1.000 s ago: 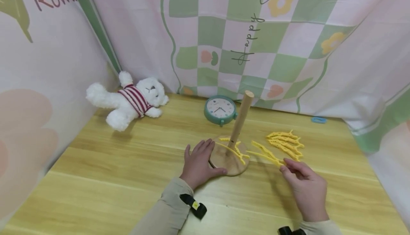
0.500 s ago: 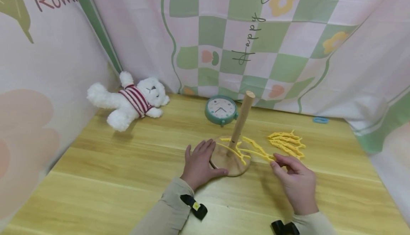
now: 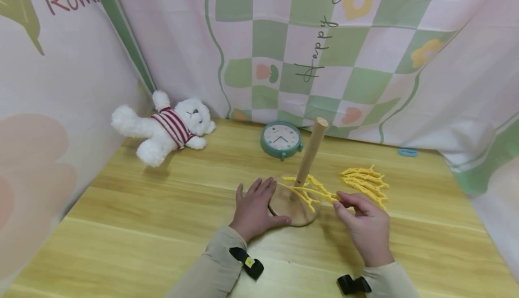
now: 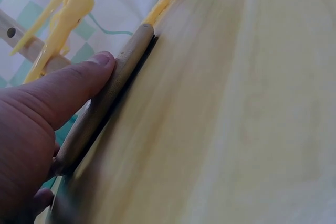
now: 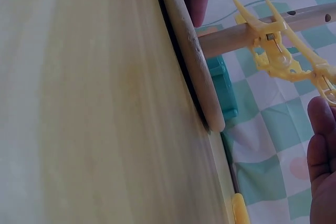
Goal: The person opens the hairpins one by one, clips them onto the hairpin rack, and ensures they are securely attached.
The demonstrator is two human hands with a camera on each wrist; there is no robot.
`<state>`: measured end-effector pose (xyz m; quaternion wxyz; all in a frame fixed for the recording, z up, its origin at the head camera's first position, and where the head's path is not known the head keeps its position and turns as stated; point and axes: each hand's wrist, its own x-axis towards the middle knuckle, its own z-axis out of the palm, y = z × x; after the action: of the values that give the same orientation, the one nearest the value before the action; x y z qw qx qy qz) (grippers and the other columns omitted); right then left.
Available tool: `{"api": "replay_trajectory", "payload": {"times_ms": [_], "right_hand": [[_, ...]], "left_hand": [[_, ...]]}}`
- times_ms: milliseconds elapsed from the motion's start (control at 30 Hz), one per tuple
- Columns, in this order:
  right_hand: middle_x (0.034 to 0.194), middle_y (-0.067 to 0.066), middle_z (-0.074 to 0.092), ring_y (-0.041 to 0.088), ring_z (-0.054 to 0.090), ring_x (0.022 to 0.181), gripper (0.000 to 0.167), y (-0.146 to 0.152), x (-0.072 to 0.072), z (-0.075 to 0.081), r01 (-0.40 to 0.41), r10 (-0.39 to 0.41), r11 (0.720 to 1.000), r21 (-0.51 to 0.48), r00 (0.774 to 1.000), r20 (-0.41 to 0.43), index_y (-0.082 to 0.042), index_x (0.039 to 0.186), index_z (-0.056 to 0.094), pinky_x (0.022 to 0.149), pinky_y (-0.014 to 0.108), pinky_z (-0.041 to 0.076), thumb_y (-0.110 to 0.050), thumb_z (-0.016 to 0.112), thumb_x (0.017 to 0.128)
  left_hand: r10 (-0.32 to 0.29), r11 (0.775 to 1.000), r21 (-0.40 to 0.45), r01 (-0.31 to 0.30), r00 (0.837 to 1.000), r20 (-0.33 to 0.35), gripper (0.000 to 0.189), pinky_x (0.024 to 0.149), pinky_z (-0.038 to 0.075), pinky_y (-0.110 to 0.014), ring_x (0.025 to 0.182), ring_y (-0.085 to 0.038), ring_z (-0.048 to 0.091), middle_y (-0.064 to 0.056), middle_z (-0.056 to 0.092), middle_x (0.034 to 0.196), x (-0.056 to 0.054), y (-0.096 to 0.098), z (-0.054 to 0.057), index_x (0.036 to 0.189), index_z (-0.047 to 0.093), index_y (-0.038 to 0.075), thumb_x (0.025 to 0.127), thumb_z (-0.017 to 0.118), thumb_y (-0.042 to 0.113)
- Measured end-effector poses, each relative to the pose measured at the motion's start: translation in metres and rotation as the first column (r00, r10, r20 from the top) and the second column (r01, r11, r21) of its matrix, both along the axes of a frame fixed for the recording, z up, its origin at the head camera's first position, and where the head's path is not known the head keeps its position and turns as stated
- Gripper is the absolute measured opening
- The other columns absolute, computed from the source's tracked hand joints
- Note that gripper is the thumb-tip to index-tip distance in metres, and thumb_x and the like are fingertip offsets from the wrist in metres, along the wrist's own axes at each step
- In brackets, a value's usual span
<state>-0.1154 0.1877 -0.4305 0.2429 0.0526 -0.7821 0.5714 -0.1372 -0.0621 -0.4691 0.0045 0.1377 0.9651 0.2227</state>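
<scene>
Before a green-checked curtain (image 3: pixel 279 41), over a wooden bench (image 3: pixel 142 217), pinches a forked yellow clip (image 3: pixel 328 195) in the right-hand grip (image 3: pixel 364 228) beside a wooden post (image 3: pixel 312 151), just right of frame centre, and rests the straight-fingered left hand (image 3: pixel 254 210) on the round base (image 3: pixel 293 213), with more yellow clips (image 3: pixel 365 184) at centre right.

Upright wooden post (image 3: pixel 311 151), round base (image 3: pixel 299 217), forked yellow piece (image 3: pixel 327 194) near post
</scene>
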Motion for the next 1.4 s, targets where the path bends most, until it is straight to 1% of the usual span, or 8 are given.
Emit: {"api": "replay_trajectory", "payload": {"times_ms": [67, 133, 300, 400, 500, 700, 967, 1400], "right_hand": [[0.084, -0.006, 0.074, 0.005, 0.065, 0.077, 0.022, -0.002, -0.001, 0.000, -0.012, 0.012, 1.000, -0.008, 1.000, 0.012, 0.008, 0.095, 0.076, 0.056, 0.013, 0.043, 0.017, 0.078, 0.075], [0.086, -0.003, 0.074, 0.006, 0.066, 0.079, 0.022, -0.005, -0.001, 0.000, -0.026, 0.027, 1.000, -0.015, 0.999, 0.021, 0.007, 0.096, 0.076, 0.060, 0.013, 0.045, 0.016, 0.078, 0.075], [0.088, -0.002, 0.073, 0.005, 0.065, 0.084, 0.021, -0.009, -0.005, -0.002, -0.052, 0.052, 0.998, 0.036, 0.999, 0.013, 0.004, 0.098, 0.077, 0.063, 0.012, 0.046, 0.011, 0.079, 0.078], [0.089, -0.001, 0.073, 0.005, 0.064, 0.085, 0.021, -0.010, -0.006, -0.003, -0.055, 0.055, 0.997, 0.059, 0.998, 0.000, 0.003, 0.097, 0.077, 0.058, 0.013, 0.043, 0.010, 0.079, 0.078], [0.089, 0.001, 0.073, 0.006, 0.065, 0.085, 0.021, -0.011, -0.007, -0.003, -0.068, 0.069, 0.997, 0.046, 0.998, -0.012, 0.003, 0.097, 0.077, 0.060, 0.013, 0.045, 0.011, 0.079, 0.078], [0.085, 0.001, 0.073, 0.008, 0.065, 0.082, 0.023, -0.018, -0.009, -0.003, -0.071, 0.071, 0.997, 0.012, 0.997, -0.002, 0.003, 0.095, 0.077, 0.059, 0.015, 0.044, 0.013, 0.080, 0.075], [0.078, -0.005, 0.069, 0.008, 0.059, 0.075, 0.024, -0.025, -0.010, -0.002, -0.074, 0.074, 0.996, 0.039, 0.997, 0.014, -0.003, 0.094, 0.079, 0.050, 0.017, 0.037, 0.011, 0.081, 0.075], [0.076, -0.006, 0.066, 0.009, 0.055, 0.071, 0.027, -0.024, -0.010, -0.006, -0.095, 0.093, 0.995, 0.039, 0.994, 0.055, -0.001, 0.097, 0.078, 0.054, 0.017, 0.040, 0.011, 0.082, 0.073]], "left_hand": [[-0.009, 1.000, -0.004, 0.009, 1.000, -0.002, 0.105, 0.115, 0.009, -0.069, 0.150, -0.027, 0.025, 0.003, 0.032, 0.163, 0.000, 0.000, 0.000, 0.156, 0.039, 0.018, 0.075, 0.066, 0.079], [-0.016, 1.000, -0.005, 0.016, 1.000, -0.001, 0.105, 0.115, 0.009, -0.069, 0.150, -0.027, 0.025, 0.003, 0.032, 0.163, 0.000, 0.000, 0.000, 0.156, 0.039, 0.019, 0.075, 0.066, 0.078], [-0.019, 1.000, -0.001, 0.019, 1.000, 0.004, 0.105, 0.115, 0.008, -0.069, 0.151, -0.027, 0.025, 0.005, 0.032, 0.163, 0.000, 0.000, 0.001, 0.156, 0.039, 0.018, 0.074, 0.067, 0.078], [-0.019, 1.000, -0.001, 0.019, 1.000, 0.001, 0.105, 0.115, 0.008, -0.069, 0.150, -0.027, 0.025, 0.005, 0.032, 0.163, 0.000, 0.000, 0.001, 0.156, 0.039, 0.018, 0.074, 0.067, 0.078], [-0.021, 1.000, 0.000, 0.021, 1.000, 0.000, 0.105, 0.115, 0.008, -0.069, 0.150, -0.027, 0.025, 0.004, 0.032, 0.162, 0.000, 0.000, 0.001, 0.156, 0.039, 0.018, 0.074, 0.067, 0.078], [-0.016, 1.000, -0.012, 0.016, 1.000, 0.001, 0.105, 0.115, 0.010, -0.069, 0.150, -0.027, 0.026, 0.005, 0.033, 0.162, -0.001, 0.000, 0.001, 0.156, 0.039, 0.019, 0.074, 0.066, 0.079], [-0.022, 1.000, -0.004, 0.022, 1.000, -0.022, 0.099, 0.115, 0.010, -0.069, 0.150, -0.028, 0.027, 0.005, 0.034, 0.161, 0.000, 0.002, -0.001, 0.151, 0.048, 0.019, 0.074, 0.067, 0.079], [-0.020, 1.000, 0.008, 0.020, 0.999, -0.025, 0.098, 0.115, 0.010, -0.068, 0.149, -0.028, 0.027, 0.004, 0.036, 0.161, 0.000, 0.001, -0.001, 0.149, 0.049, 0.017, 0.075, 0.068, 0.077]]}}
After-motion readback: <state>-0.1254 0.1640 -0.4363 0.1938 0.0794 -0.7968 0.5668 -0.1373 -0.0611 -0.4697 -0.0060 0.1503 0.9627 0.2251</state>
